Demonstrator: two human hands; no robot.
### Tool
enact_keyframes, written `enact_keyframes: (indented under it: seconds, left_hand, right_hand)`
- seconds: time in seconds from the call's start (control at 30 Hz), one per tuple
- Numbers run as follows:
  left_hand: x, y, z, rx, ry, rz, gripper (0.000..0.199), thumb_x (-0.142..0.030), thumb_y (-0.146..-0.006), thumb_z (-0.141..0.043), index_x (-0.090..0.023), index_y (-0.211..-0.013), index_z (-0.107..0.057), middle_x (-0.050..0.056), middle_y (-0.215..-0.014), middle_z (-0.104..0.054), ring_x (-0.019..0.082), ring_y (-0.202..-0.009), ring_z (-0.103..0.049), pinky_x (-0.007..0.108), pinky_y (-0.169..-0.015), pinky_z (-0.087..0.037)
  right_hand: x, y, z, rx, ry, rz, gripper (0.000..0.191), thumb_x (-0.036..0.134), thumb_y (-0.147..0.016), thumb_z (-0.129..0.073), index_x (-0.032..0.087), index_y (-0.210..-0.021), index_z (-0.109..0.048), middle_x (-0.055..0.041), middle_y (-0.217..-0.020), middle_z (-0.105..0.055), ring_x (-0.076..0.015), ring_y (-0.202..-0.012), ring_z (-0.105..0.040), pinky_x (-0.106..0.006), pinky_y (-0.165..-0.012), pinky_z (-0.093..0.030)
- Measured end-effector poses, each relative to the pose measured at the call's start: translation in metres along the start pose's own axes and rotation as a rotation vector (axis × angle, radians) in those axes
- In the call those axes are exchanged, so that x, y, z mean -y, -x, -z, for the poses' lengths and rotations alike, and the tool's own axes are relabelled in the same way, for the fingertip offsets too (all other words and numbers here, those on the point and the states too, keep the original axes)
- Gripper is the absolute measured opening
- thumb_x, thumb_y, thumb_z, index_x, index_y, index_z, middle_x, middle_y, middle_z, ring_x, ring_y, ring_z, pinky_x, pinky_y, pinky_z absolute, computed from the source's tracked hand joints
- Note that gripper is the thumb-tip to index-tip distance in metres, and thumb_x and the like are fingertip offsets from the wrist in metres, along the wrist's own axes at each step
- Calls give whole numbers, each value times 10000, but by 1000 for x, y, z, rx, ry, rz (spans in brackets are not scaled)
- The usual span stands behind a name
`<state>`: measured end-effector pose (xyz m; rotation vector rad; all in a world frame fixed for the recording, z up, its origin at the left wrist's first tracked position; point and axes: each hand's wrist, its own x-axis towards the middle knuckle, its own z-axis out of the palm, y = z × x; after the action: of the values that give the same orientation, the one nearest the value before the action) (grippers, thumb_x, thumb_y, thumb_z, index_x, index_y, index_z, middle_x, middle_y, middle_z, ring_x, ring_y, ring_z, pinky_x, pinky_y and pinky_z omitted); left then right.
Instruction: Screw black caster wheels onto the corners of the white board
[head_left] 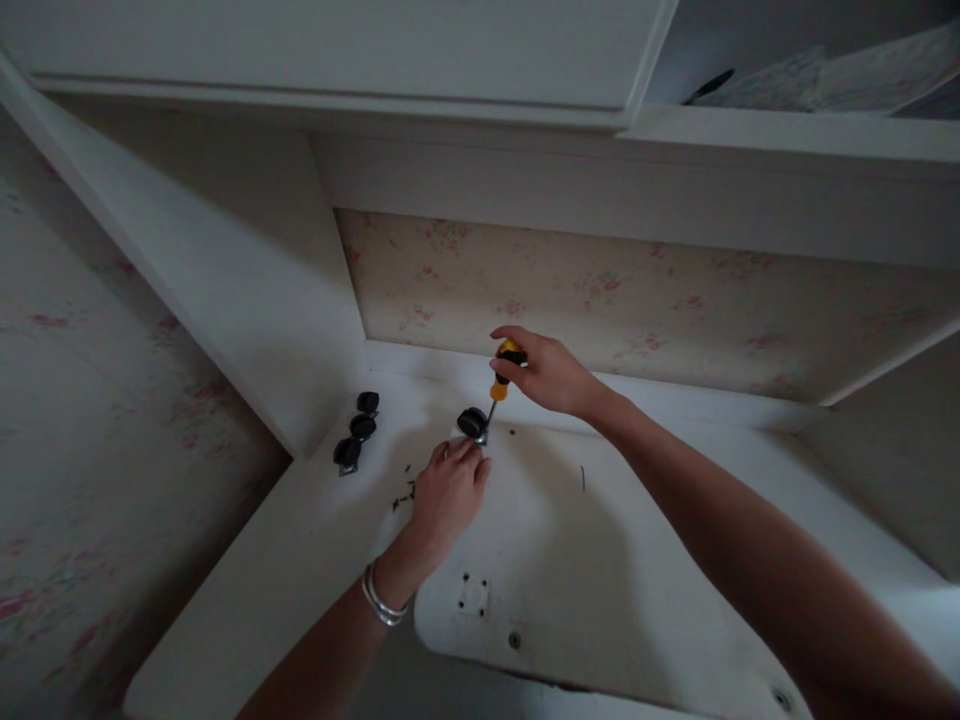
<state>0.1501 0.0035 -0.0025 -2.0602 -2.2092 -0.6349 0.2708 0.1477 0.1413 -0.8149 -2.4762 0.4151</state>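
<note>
My right hand (544, 370) is wrapped round the yellow and black handle of a screwdriver (499, 386). The shaft slants down to the metal plate of a black caster wheel (472, 422) at the far left corner of a white board (570, 560). Closed fingers of my left hand (452, 485) press against the near side of that caster's plate and partly cover it. Several dark screws (403, 500) lie just left of this hand. Whether the screwdriver tip sits in a screw head is too small to tell.
Loose black casters (362, 428) stand in a row at the left. Near the board's front corner is a square mark with screw holes (473, 594). A thin dark piece (583, 478) lies on the board. White cabinet panels (330, 60) hang overhead, with floral wallpaper (570, 280) behind.
</note>
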Motion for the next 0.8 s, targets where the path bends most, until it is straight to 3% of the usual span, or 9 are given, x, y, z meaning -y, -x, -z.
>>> enact_keyframes:
  seconds: [0.07, 0.17, 0.23, 0.37, 0.5, 0.63, 0.7, 0.8]
  left_hand:
    - [-1, 0, 0, 0, -4, 3, 270, -312, -1000, -482, -251, -1117, -717, 31, -1250, -717, 246, -1129, -624, 387, -1005, -495]
    - [-3, 1, -1, -3, -15, 13, 289, -315, -998, -482, -250, -1183, -693, 42, -1263, -707, 262, -1126, -614, 392, -969, -511]
    - [-4, 1, -1, -1, -23, 19, 292, -325, -996, -484, -249, -1183, -694, 49, -1247, -709, 274, -1116, -608, 393, -935, -524]
    - [-6, 0, -3, 2, -36, 32, 283, -334, -998, -474, -256, -1123, -715, 55, -1212, -714, 283, -1101, -600, 395, -925, -523]
    - [-6, -1, -2, 11, -38, 29, 278, -337, -997, -482, -246, -1122, -714, 55, -1210, -709, 276, -1098, -600, 394, -950, -508]
    - [-7, 0, -1, 17, -43, 28, 279, -336, -995, -488, -240, -1133, -711, 59, -1212, -708, 276, -1087, -598, 391, -933, -510]
    - [-7, 0, 0, 18, -45, 32, 278, -339, -994, -489, -242, -1135, -709, 61, -1215, -707, 277, -1087, -596, 388, -921, -513]
    - [-7, 0, 0, 17, -43, 37, 276, -341, -995, -490, -253, -1147, -703, 57, -1225, -703, 274, -1101, -590, 381, -913, -514]
  right_hand:
    - [-3, 0, -1, -25, 15, -14, 378, 452, -930, -556, 183, -1188, -619, -134, -1092, -677, -273, -981, -641, -423, -912, -461]
    - [-6, 1, -4, -27, -14, -13, 441, 418, -958, -499, 185, -1332, -515, -157, -1251, -620, -245, -1044, -626, -394, -920, -464]
    - [-6, 2, -4, -3, -37, -13, 462, 362, -951, -505, 206, -1383, -457, -134, -1238, -637, -218, -999, -640, -369, -887, -479]
    - [-4, 4, -3, -19, -12, -34, 343, 454, -925, -547, 195, -1146, -592, -125, -1044, -667, -271, -942, -630, -437, -880, -463]
    - [-4, 4, -4, 4, -53, -13, 390, 362, -924, -531, 220, -1283, -476, -121, -1192, -631, -232, -1031, -627, -382, -887, -475]
    - [-4, 4, -6, 9, -42, -15, 353, 398, -907, -574, 209, -1196, -503, -105, -1048, -674, -252, -929, -642, -399, -830, -477]
    - [-4, 4, -6, -8, -34, -15, 371, 441, -918, -564, 191, -1185, -501, -139, -1104, -660, -263, -965, -632, -405, -845, -469]
    - [-3, 4, -5, 12, -61, 1, 389, 339, -932, -535, 196, -1278, -430, -132, -1187, -642, -211, -965, -638, -343, -827, -479]
